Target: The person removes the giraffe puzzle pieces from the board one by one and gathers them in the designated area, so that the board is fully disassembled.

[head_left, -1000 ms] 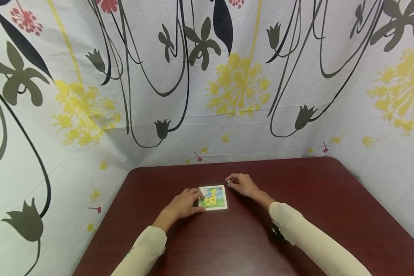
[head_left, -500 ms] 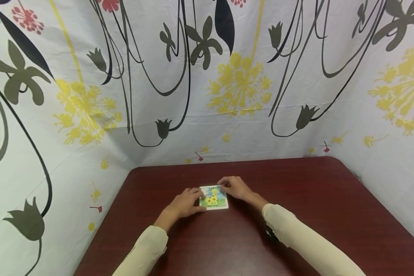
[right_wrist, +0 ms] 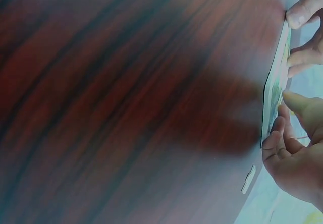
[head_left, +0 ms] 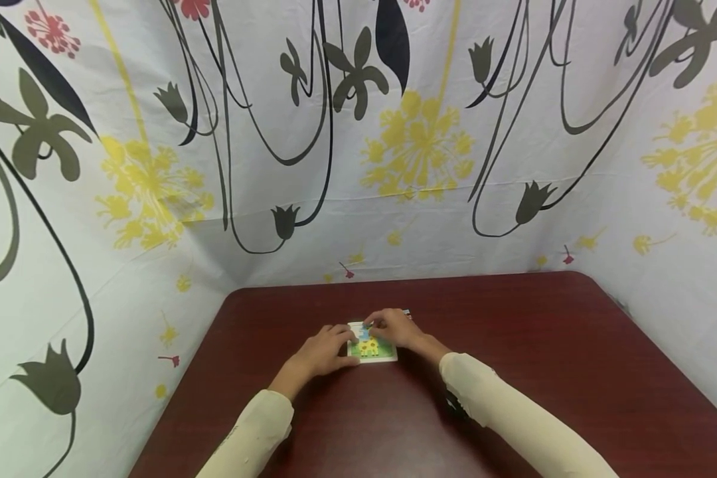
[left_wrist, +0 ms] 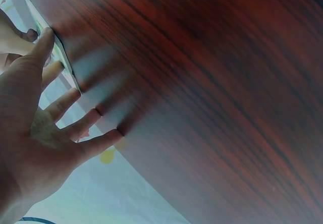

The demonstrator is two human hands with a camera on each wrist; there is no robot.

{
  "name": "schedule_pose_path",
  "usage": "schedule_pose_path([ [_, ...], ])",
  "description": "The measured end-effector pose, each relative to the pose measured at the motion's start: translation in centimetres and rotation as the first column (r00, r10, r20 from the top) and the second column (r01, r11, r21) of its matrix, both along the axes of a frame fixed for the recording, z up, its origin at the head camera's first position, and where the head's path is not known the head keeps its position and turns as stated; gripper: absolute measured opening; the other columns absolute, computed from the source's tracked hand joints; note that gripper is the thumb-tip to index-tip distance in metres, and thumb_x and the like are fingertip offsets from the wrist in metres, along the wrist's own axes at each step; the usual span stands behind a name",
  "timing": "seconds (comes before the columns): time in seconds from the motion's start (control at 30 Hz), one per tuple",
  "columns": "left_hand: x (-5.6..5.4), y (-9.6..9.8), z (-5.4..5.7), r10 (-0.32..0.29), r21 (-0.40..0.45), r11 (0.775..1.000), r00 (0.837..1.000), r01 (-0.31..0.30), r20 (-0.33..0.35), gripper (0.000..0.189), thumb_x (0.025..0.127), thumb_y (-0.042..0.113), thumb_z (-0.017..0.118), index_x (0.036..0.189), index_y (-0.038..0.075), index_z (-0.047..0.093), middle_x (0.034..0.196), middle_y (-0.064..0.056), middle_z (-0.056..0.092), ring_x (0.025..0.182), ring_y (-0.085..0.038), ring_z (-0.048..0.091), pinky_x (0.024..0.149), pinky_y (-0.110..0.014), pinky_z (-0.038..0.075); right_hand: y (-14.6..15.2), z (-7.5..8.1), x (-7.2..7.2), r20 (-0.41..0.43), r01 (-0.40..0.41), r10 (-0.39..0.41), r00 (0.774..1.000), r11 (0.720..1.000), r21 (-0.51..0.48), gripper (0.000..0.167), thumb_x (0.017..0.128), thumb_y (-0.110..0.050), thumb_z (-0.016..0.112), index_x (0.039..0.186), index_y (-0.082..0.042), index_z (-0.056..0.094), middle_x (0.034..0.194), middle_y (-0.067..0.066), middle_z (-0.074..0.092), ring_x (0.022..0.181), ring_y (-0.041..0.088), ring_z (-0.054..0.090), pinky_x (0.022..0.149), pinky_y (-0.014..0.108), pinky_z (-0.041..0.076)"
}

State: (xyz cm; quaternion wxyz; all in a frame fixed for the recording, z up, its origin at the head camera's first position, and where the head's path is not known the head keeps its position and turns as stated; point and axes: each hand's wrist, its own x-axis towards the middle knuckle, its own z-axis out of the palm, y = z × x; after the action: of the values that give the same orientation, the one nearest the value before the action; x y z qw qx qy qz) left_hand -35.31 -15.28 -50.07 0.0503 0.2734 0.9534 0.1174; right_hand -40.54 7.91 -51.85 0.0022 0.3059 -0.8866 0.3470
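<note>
A square giraffe puzzle (head_left: 382,352) in a white-edged tray sits toward the table's far side. My left hand (head_left: 321,352) rests at its left edge, thumb by the near corner and fingertips on the board; in the left wrist view the fingers look spread and fairly straight. Over the upper part of the picture my right hand (head_left: 396,328) has thumb and fingers drawn together, pinching what seems to be a small puzzle piece, mostly hidden by the fingers. The giraffe's head is covered by this hand. A loose puzzle piece (right_wrist: 249,179) lies just beyond the right hand.
The dark red wooden table (head_left: 514,332) has rounded far corners. Behind it and at both sides hangs a white cloth (head_left: 418,232) with printed flowers. A dark band shows under the right sleeve (head_left: 484,392).
The right hand has moved left from beside the puzzle to above its upper part, uncovering the loose piece behind it. The left hand keeps its place on the board.
</note>
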Motion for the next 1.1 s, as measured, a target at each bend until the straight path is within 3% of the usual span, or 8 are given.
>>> schedule_pose_path([
  [0.17,0.0,0.03,-0.01,0.0,-0.006,1.0,1.0,0.0,-0.003,0.044,0.098,0.053,0.068,0.132,0.025,0.065,0.152,-0.002,0.051,0.139,-0.034,0.047,0.094,-0.056,0.052,-0.33,0.01,-0.2,-0.041,-0.04,0.042,0.998,0.998,0.048,0.019,0.097,-0.003,0.071,0.115,-0.005,0.077,0.096,0.012,0.077,0.08,0.018,0.072,0.067,0.029,0.055],
  [0.23,0.03,0.07,0.04,0.001,-0.01,1.0,1.0,-0.001,-0.002,0.045,0.098,0.053,0.068,0.133,0.025,0.065,0.152,-0.002,0.051,0.14,-0.035,0.046,0.094,-0.056,0.052,-0.37,0.04,-0.26,-0.035,-0.057,0.06,0.998,0.996,0.064,0.021,0.098,-0.003,0.069,0.117,-0.004,0.077,0.094,0.012,0.077,0.072,0.014,0.069,0.06,0.025,0.05],
  [0.33,0.06,0.1,0.11,0.001,-0.012,1.0,1.0,-0.001,-0.002,0.045,0.098,0.053,0.067,0.133,0.025,0.064,0.153,-0.002,0.05,0.14,-0.035,0.046,0.094,-0.055,0.052,-0.37,0.09,-0.36,-0.023,-0.074,0.076,0.997,0.994,0.075,0.022,0.099,-0.002,0.067,0.119,-0.004,0.076,0.078,0.006,0.073,0.053,0.006,0.052,0.051,0.021,0.038],
  [0.43,0.04,0.09,0.11,-0.001,-0.015,1.0,1.0,0.001,-0.003,0.045,0.099,0.053,0.067,0.134,0.025,0.064,0.153,-0.003,0.05,0.14,-0.035,0.046,0.095,-0.055,0.052,-0.44,0.12,-0.42,-0.022,-0.084,0.086,0.996,0.994,0.074,0.024,0.099,0.0,0.065,0.12,-0.003,0.076,0.056,-0.003,0.054,0.043,0.002,0.031,0.046,0.019,0.028],
  [0.5,0.01,0.06,0.06,0.0,-0.016,1.0,1.0,0.0,-0.004,0.046,0.099,0.052,0.067,0.135,0.025,0.064,0.153,-0.003,0.05,0.141,-0.035,0.045,0.095,-0.055,0.052,-0.53,0.08,-0.41,-0.034,-0.093,0.095,0.995,0.994,0.061,0.025,0.098,0.003,0.063,0.118,-0.003,0.076,0.051,-0.002,0.04,0.043,0.005,0.024,0.046,0.02,0.025],
  [0.57,-0.01,0.03,0.0,0.0,-0.017,1.0,1.0,0.0,-0.004,0.046,0.099,0.052,0.067,0.135,0.025,0.064,0.153,-0.003,0.05,0.141,-0.034,0.045,0.096,-0.055,0.051,-0.6,0.11,-0.2,-0.029,-0.078,0.08,0.996,0.995,0.054,0.025,0.097,0.003,0.063,0.118,-0.003,0.077,0.06,0.003,0.042,0.051,0.009,0.029,0.051,0.022,0.03],
  [0.77,0.01,0.06,-0.01,0.001,-0.022,1.0,1.0,-0.001,0.0,0.046,0.098,0.051,0.068,0.135,0.024,0.064,0.152,-0.003,0.051,0.14,-0.034,0.046,0.098,-0.056,0.05,-0.49,0.19,0.45,-0.002,-0.027,0.027,1.0,0.998,0.05,0.021,0.1,-0.002,0.065,0.118,-0.006,0.075,0.113,0.02,0.058,0.097,0.029,0.052,0.076,0.04,0.046],
  [1.1,-0.08,0.01,-0.2,0.013,-0.015,1.0,1.0,-0.014,-0.011,0.046,0.097,0.054,0.068,0.134,0.026,0.064,0.151,-0.001,0.051,0.14,-0.034,0.046,0.096,-0.056,0.051,0.05,-0.05,0.3,-0.051,-0.015,0.015,0.999,1.0,0.003,0.033,0.101,0.003,0.058,0.131,-0.006,0.068,0.115,0.017,0.063,0.102,0.033,0.066,0.084,0.046,0.056],
])
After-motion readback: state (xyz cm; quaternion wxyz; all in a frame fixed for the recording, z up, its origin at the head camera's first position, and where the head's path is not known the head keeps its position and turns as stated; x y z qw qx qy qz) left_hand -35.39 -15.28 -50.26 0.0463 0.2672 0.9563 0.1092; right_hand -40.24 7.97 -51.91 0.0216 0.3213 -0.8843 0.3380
